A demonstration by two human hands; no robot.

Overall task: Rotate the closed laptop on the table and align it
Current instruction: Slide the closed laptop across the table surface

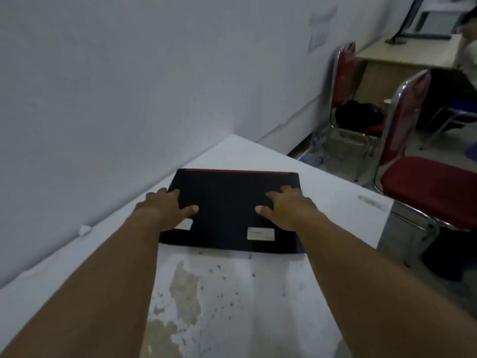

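Observation:
A closed black laptop with a red far edge lies flat on the white table. Two pale stickers show near its close edge. My left hand grips its left side, fingers over the edge and thumb pressed on the lid. My right hand holds the right side the same way, thumb pointing inward. Both forearms reach in from the bottom of the view.
The table's left side runs along a white wall. Its paint is chipped and stained near me. Right of the table stand two red chairs with chrome frames, a dark bag on the floor, and a wooden desk behind.

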